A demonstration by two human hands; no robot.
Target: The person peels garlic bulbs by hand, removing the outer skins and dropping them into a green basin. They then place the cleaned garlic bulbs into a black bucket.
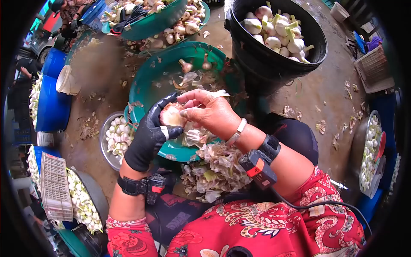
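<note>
My left hand (150, 132), in a black glove with a white band round the thumb, is closed round a garlic bulb (173, 115) with reddish-brown outer skin and a paler side. My bare right hand (209, 109) pinches the bulb's right edge between thumb and bent fingers. A whitish strip lies across one of its fingers. Below both hands is a green basin (141, 83) with loose garlic skins (197, 79) and a couple of unpeeled bulbs (186, 66) inside. A heap of papery peelings (214, 171) lies at the basin's near edge, by my lap.
A black bucket (274, 68) of trimmed bulbs stands at the upper right. Left of the basin sits a metal bowl (103, 143) of small white garlic. More garlic fills a green tub (171, 21) behind. Blue tubs (53, 103) and a crate (55, 186) line the left side.
</note>
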